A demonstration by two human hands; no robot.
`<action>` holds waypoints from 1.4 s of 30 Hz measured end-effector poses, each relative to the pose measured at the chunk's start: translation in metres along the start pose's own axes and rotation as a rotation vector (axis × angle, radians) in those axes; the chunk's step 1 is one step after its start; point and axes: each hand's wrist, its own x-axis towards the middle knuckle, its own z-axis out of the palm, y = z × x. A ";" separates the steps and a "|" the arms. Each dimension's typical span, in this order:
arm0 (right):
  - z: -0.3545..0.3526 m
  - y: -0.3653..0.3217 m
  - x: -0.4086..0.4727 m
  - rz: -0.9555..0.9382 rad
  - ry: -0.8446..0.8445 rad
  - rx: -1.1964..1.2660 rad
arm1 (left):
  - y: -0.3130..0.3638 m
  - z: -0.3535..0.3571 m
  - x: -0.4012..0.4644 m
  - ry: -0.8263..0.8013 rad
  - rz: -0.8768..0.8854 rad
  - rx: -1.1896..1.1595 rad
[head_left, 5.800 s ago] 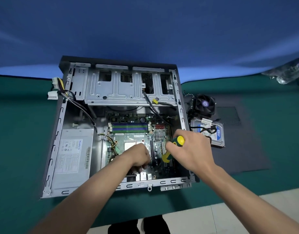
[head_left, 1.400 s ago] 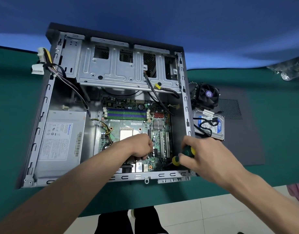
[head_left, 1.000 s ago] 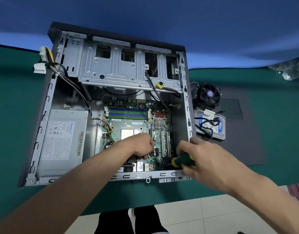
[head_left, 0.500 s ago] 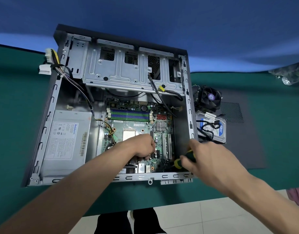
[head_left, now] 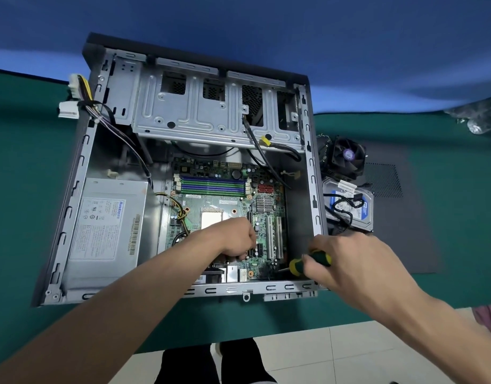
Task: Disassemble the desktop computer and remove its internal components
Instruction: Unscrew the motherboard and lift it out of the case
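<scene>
Now right hand (head_left: 357, 261) around screwdriver (head_left: 310, 262)

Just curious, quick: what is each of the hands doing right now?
Left hand: fingers curled down on the circuit board; cannot tell if holding anything.
Right hand: closed, holding the screwdriver.

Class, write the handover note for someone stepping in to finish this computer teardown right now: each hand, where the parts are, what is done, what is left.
Right hand grips the screwdriver, tip at the motherboard's near right corner.
Left hand rests curled on the motherboard; whether it holds anything cannot be told.
Done: cooler fan and hard drive lie outside, right of the case.
Left: motherboard, power supply and its cables remain inside.
</scene>
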 end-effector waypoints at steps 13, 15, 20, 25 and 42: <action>0.005 -0.001 -0.002 -0.023 0.038 -0.069 | -0.002 0.000 0.002 0.009 -0.011 -0.017; 0.004 -0.002 -0.002 -0.020 0.040 -0.063 | -0.002 0.000 0.002 0.010 -0.007 -0.009; 0.002 -0.004 -0.004 -0.015 0.020 -0.023 | 0.000 -0.001 0.002 0.012 -0.006 -0.006; 0.000 -0.007 -0.006 0.036 -0.073 0.078 | -0.001 0.000 0.001 0.014 -0.006 -0.004; -0.007 -0.031 -0.001 -0.003 -0.089 0.136 | -0.005 0.000 0.003 0.021 -0.018 -0.032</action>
